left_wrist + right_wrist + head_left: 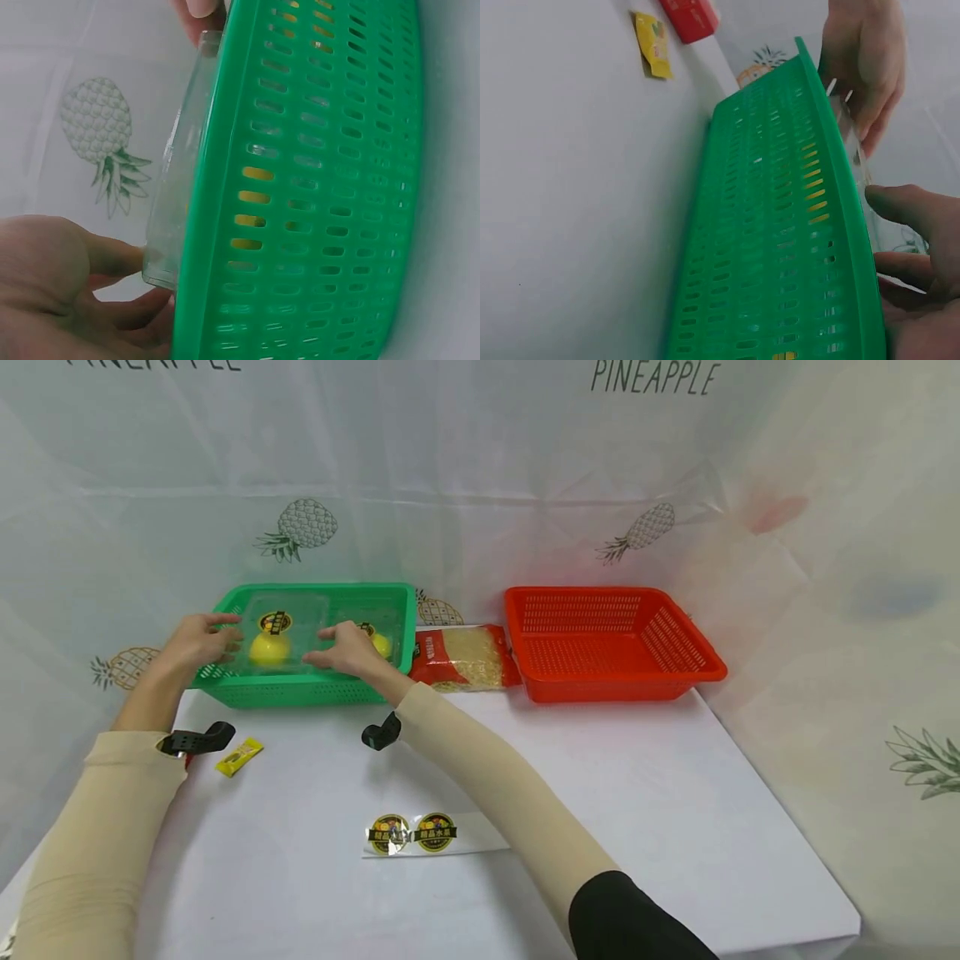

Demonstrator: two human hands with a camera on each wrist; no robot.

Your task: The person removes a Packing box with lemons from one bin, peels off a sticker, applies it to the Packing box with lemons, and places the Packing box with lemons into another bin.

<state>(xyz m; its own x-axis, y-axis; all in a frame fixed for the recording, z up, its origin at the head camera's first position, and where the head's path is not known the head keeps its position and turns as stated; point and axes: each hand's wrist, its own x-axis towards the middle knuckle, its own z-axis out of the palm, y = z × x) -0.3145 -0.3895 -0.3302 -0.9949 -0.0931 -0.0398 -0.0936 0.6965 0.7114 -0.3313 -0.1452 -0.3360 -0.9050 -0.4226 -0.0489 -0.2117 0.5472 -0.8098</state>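
A clear plastic box with a round sticker on its lid and a yellow fruit inside sits within the green basket. My left hand grips the box's left end and my right hand grips its right end. A second yellow fruit shows just past the right hand. In the left wrist view, thumb and fingers of the left hand pinch the clear box at the green basket rim. In the right wrist view the right hand holds the clear box above the green basket.
An empty red basket stands to the right. A packet of noodles lies between the baskets. A small yellow sachet lies at front left, and a strip with two round stickers near the front. The pineapple-print sheet hangs behind.
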